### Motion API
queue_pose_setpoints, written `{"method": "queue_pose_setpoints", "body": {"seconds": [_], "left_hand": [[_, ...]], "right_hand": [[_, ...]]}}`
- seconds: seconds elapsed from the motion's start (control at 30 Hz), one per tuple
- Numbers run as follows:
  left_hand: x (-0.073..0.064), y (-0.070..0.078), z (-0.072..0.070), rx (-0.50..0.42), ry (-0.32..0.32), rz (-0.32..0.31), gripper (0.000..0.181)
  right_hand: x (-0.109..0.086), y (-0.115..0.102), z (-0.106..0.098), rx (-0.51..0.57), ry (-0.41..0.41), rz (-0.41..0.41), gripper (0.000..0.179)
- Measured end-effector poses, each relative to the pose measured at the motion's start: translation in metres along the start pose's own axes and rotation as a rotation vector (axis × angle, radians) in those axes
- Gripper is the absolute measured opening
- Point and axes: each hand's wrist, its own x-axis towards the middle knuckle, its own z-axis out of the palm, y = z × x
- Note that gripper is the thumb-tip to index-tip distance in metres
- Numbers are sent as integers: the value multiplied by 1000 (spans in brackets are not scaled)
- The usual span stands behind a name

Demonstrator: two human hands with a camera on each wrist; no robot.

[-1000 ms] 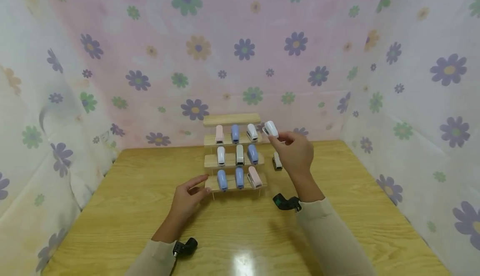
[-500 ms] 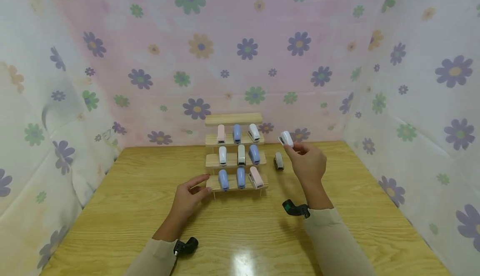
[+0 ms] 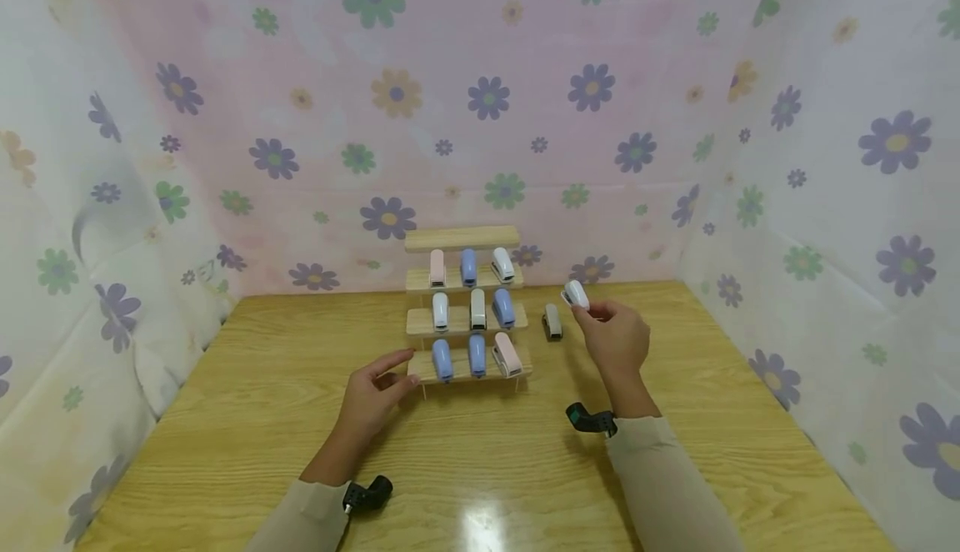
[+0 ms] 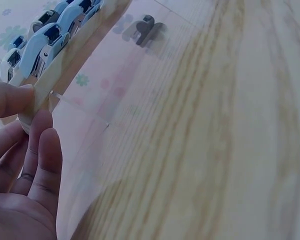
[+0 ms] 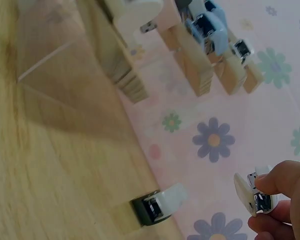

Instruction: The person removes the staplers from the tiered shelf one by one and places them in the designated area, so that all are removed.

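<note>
Evidently, right hand: pinches glossy white stapler, probably for control.
Left hand: pinches tiered pale wooden rack, likely steadying it.

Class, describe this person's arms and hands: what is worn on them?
The left hand and right hand are bare, with no gloves or rings visible. The left sleeve and right sleeve are plain beige. By each cuff sits a small, bent black device: the left device and right device, the latter with a green patch.
</note>
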Motion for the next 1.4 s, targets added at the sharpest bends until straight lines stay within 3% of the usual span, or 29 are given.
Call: {"method": "queue_pose_setpoints", "body": {"seconds": [0.93,1.4], "left_hand": [[1,1,1,37,4,31,45],[3,-1,1,38,16,20,45]], "right_hand": [[3,42,18,-25,-101,116,36],[3,45,27,-18,-119,151,33]]}}
